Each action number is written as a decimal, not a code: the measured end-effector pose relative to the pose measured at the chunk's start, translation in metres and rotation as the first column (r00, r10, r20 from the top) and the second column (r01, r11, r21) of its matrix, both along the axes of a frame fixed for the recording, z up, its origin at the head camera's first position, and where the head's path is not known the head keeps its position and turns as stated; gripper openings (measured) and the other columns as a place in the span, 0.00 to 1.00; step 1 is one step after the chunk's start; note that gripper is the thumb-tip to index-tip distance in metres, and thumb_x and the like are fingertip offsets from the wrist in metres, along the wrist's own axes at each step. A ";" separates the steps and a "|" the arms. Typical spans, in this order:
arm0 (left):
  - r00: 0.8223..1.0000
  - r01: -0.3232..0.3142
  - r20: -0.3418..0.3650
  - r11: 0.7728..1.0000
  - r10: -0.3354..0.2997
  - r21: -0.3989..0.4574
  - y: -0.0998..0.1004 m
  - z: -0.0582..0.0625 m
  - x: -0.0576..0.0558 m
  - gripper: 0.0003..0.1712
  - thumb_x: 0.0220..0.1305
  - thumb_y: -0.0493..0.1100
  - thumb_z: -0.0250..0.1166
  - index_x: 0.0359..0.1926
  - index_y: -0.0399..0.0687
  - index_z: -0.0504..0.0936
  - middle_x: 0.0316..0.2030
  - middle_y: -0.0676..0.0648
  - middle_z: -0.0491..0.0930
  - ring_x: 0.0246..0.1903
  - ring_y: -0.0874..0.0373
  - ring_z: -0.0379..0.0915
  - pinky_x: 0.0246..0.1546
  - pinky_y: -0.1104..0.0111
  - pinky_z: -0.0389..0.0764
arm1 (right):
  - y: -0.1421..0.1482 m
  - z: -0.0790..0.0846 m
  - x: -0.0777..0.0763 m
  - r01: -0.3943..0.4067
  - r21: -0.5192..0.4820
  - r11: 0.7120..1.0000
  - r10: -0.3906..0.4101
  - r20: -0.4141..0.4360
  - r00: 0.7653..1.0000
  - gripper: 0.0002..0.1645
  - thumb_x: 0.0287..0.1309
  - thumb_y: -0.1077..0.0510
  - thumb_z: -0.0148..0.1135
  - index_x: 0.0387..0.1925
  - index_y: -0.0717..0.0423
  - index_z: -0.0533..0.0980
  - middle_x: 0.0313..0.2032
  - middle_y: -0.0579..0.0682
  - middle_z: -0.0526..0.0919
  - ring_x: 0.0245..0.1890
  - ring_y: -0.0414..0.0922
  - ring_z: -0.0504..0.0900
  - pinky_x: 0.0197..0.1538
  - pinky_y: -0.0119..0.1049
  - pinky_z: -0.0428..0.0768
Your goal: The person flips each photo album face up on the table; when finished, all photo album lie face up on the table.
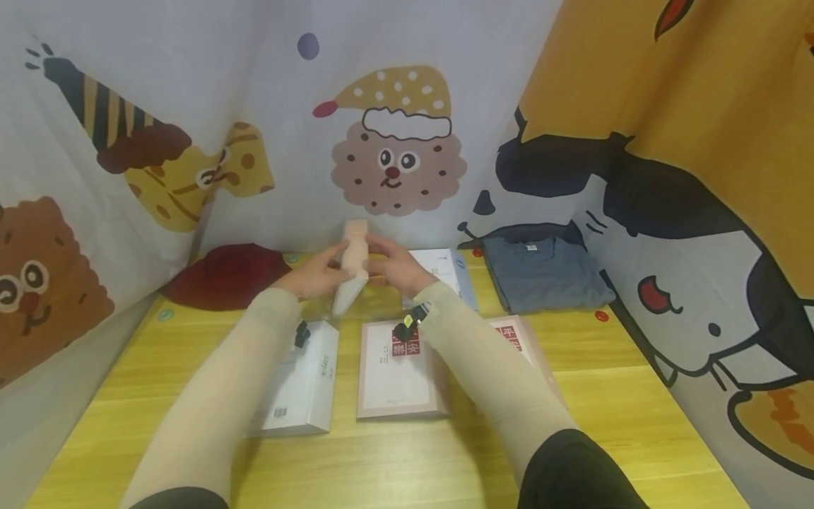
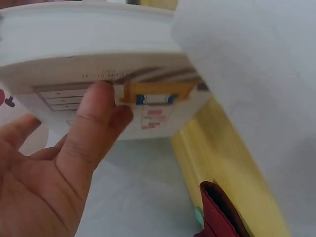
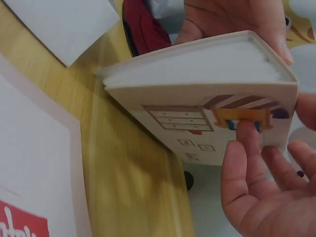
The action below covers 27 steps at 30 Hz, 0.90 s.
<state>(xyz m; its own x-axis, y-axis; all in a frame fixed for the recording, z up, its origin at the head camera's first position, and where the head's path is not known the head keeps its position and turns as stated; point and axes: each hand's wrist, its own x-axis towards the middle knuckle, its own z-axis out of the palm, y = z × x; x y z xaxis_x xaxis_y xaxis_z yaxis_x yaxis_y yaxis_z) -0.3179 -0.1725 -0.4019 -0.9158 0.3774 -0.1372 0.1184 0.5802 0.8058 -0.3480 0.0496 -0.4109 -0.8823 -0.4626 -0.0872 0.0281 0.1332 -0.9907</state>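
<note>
The left hand (image 1: 316, 274) and right hand (image 1: 399, 268) hold up a fat book (image 1: 355, 253) near the bench's (image 1: 388, 466) twelve o'clock edge.

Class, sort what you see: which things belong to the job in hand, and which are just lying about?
In the job:
left hand
right hand
thick book held between them

Seemingly just lying about:
white barcoded item
middle pink-edged book
right pink-edged book, partly hidden
white-and-blue item
folded grey shirt
dark red cloth
</note>
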 end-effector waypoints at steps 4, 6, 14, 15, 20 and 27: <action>1.000 0.007 -0.004 0.995 -0.007 0.104 -0.004 0.000 0.000 0.47 0.80 0.51 0.59 0.87 0.58 0.40 0.76 0.27 0.59 0.67 0.31 0.71 0.63 0.42 0.80 | -0.005 0.002 0.003 -0.031 -0.014 0.999 0.031 -0.038 0.999 0.43 0.73 0.58 0.62 0.83 0.44 0.58 0.79 0.50 0.65 0.69 0.55 0.77 0.70 0.58 0.77; 1.000 0.009 -0.005 0.990 -0.008 0.138 -0.006 0.000 0.000 0.47 0.80 0.52 0.59 0.87 0.60 0.40 0.78 0.28 0.56 0.67 0.31 0.71 0.62 0.43 0.82 | -0.007 0.003 0.004 -0.055 -0.019 0.998 0.054 -0.059 0.997 0.41 0.75 0.56 0.62 0.82 0.44 0.59 0.79 0.49 0.65 0.71 0.55 0.75 0.71 0.61 0.75; 0.999 0.010 -0.054 0.993 -0.004 0.117 -0.010 0.001 0.000 0.49 0.78 0.59 0.60 0.87 0.60 0.41 0.82 0.31 0.48 0.72 0.29 0.63 0.68 0.36 0.72 | -0.011 0.000 0.003 -0.114 0.040 0.993 0.117 -0.092 0.989 0.39 0.73 0.52 0.64 0.80 0.47 0.63 0.80 0.48 0.62 0.75 0.55 0.69 0.72 0.63 0.74; 0.998 0.012 -0.063 0.994 -0.006 0.111 -0.010 0.001 0.000 0.49 0.78 0.59 0.60 0.87 0.59 0.41 0.83 0.31 0.47 0.72 0.29 0.62 0.69 0.36 0.71 | -0.011 -0.001 0.003 -0.125 0.047 0.991 0.128 -0.089 0.988 0.39 0.73 0.51 0.65 0.80 0.48 0.64 0.80 0.48 0.62 0.75 0.55 0.69 0.72 0.63 0.73; 0.999 0.008 -0.034 0.993 -0.004 0.120 -0.014 0.003 0.002 0.50 0.78 0.55 0.60 0.87 0.57 0.40 0.82 0.30 0.47 0.67 0.30 0.69 0.62 0.40 0.80 | -0.010 -0.005 0.003 -0.159 0.068 0.985 0.163 -0.057 0.985 0.36 0.74 0.52 0.64 0.79 0.48 0.66 0.79 0.50 0.65 0.75 0.56 0.70 0.72 0.62 0.73; 0.999 -0.019 -0.032 0.997 0.021 0.071 -0.015 0.006 0.001 0.54 0.73 0.59 0.64 0.87 0.60 0.42 0.83 0.34 0.48 0.70 0.33 0.67 0.62 0.41 0.81 | -0.010 -0.007 0.005 -0.176 0.104 0.979 0.181 -0.039 0.983 0.38 0.72 0.52 0.66 0.79 0.42 0.66 0.79 0.47 0.65 0.73 0.54 0.71 0.71 0.61 0.75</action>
<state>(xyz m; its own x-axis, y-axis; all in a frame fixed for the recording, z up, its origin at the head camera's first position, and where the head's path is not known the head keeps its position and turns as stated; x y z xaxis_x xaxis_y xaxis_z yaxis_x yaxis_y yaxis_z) -0.3170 -0.1871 -0.3957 -0.9269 0.3666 -0.0809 0.1339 0.5241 0.8410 -0.3432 0.0392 -0.4179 -0.7906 -0.6041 -0.1003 -0.0525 0.2301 -0.9717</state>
